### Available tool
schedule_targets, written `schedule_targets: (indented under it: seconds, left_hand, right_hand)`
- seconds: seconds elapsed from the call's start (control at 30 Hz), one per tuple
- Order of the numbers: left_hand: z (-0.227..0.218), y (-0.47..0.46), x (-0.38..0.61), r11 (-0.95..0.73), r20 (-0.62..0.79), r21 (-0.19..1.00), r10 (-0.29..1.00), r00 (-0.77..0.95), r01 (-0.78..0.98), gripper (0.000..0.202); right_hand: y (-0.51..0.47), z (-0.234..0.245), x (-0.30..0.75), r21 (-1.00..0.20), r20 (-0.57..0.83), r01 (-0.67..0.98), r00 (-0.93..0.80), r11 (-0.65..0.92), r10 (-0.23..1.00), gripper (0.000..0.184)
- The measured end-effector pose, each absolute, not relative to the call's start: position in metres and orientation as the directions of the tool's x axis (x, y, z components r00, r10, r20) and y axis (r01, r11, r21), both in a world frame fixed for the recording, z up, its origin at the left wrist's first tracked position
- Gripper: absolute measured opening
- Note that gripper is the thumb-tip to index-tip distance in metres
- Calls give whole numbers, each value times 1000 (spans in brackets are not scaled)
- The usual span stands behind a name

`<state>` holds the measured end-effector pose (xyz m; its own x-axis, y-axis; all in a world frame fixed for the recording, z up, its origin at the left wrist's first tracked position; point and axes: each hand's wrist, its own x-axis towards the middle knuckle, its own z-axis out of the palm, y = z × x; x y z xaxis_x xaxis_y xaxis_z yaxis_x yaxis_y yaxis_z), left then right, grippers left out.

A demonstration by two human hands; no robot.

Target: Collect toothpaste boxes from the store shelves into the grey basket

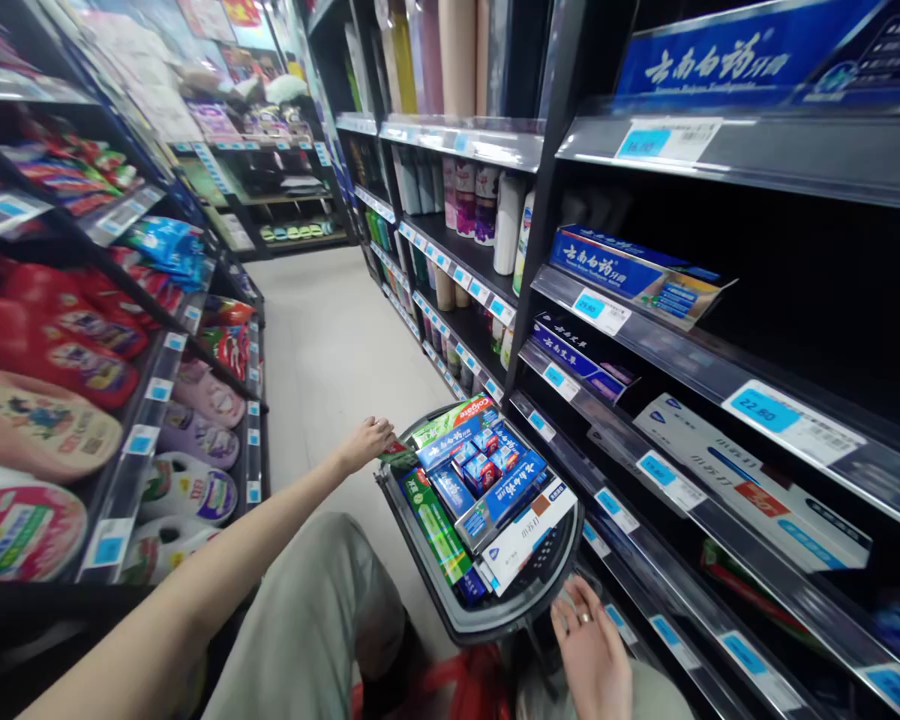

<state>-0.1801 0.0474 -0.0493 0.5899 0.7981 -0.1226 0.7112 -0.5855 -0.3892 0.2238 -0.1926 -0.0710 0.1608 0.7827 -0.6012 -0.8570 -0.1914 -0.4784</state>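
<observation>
A dark shopping basket (pixel 461 632) stands between my knees, packed with toothpaste boxes. In it lie a green box (pixel 436 525), blue boxes with white lettering (pixel 502 492), a white box (pixel 529 540) and a Colgate box (pixel 461 415). Several small red-and-blue boxes (pixel 481 470) sit on top in the middle. At the basket's far left corner, my left hand (pixel 367 445) has its fingers curled at a small red-and-green box (pixel 399 456), partly hidden. Beside the near right rim is my right hand (pixel 591 640), palm up, fingers loosely bent and apart, wearing a ring.
On the right, shelves with price tags (pixel 791 415) hold blue toothpaste boxes (pixel 630 268) and a long white box (pixel 750 480). Detergent bottles (pixel 187 490) fill the left shelves. A pale aisle floor (pixel 311 330) runs ahead. Something red (pixel 465 685) lies below the basket.
</observation>
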Motion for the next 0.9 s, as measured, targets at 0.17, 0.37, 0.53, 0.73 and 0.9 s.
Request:
schedule_targets:
  seconds: [0.17,0.37,0.53,0.73,0.9]
  left_hand:
    - [-53,48,-161,-597,-98,-399,782,615,696,23]
    - [-61,49,-134,-602,-126,-363,788,603,711,23]
    - [-75,37,-120,-583,-148,-278,812,565,764,25]
    - [-74,24,-149,-555,-195,-117,826,529,824,34]
    - [-87,27,-179,-362,-253,-3,902,350,932,56]
  right_hand:
    - [-194,-70,225,-462,-615,-868,167,-181,771,47]
    - [-198,-71,228,-460,-623,-870,175,-177,762,46]
    - [-199,-73,229,-462,-616,-872,184,-161,766,43]
    - [-199,-72,229,-484,-605,-863,206,-149,769,38]
    - [-196,-69,226,-436,-639,-890,203,-132,742,35]
